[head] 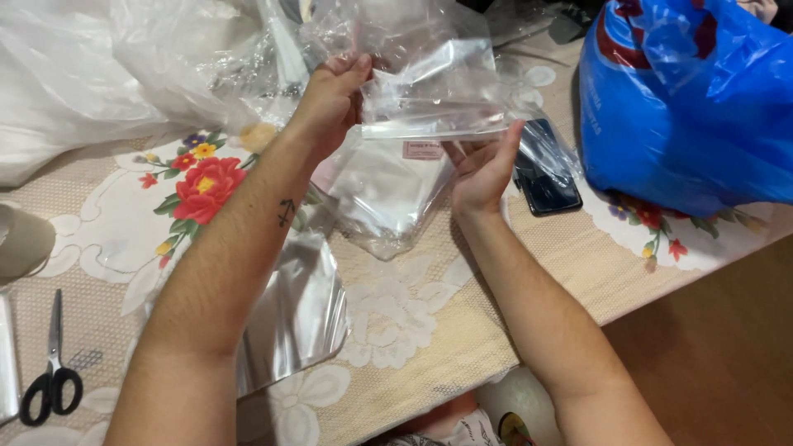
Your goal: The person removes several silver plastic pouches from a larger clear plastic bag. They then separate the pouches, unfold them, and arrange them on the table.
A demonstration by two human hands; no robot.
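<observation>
The left hand [330, 103] is closed on the upper left edge of a clear plastic bag [388, 177], thumb and fingers curled over the film near its top, while the right hand [481, 169] pinches the bag's right side, thumb up along the edge and fingers behind the film. Between the two grips the top of the bag is stretched into a taut, nearly level band, so its mouth looks to be pulled apart or held flat; whether it is actually open cannot be told through the glare. The body of the bag hangs below and between the hands, its lower end resting on the floral tablecloth [429, 330], and a small pink label [423, 149] shows through it just under the stretched edge. Nothing can be seen inside, so as a judgement the handling is at an early stage: the bag is picked up and spread, but unfilled. Under the left forearm lies another flat, shiny clear sleeve [301, 318], untouched. Just right of the right hand a dark phone [547, 183] lies on the table, partly under film. Further out are a blue plastic bag [686, 99] at the right, a heap of white and clear plastic [91, 66] at the upper left, and black-handled scissors [52, 372] near the left edge, well apart from both hands.
</observation>
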